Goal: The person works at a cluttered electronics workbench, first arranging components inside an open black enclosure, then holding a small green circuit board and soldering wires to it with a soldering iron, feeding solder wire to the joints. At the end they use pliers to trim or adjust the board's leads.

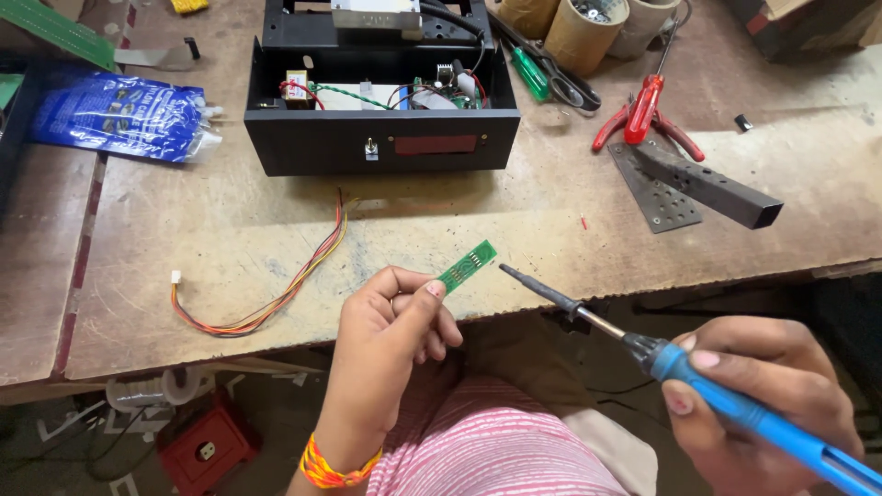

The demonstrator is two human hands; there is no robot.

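Note:
My left hand [395,317] pinches a small green circuit board strip [467,266] between thumb and forefinger, holding it up over the front edge of the wooden bench [230,248]. My right hand [753,395] grips a blue-handled soldering iron [643,349]. Its dark tip points left and ends just right of the strip, a small gap apart. An orange thread band circles my left wrist.
A black open electronics box [381,138] with wiring stands at the back centre. A coloured wire bundle [276,294] lies left of my hand. Red pliers [643,115], scissors, tape rolls, a black metal bar [712,184] and a blue pouch [115,115] lie around.

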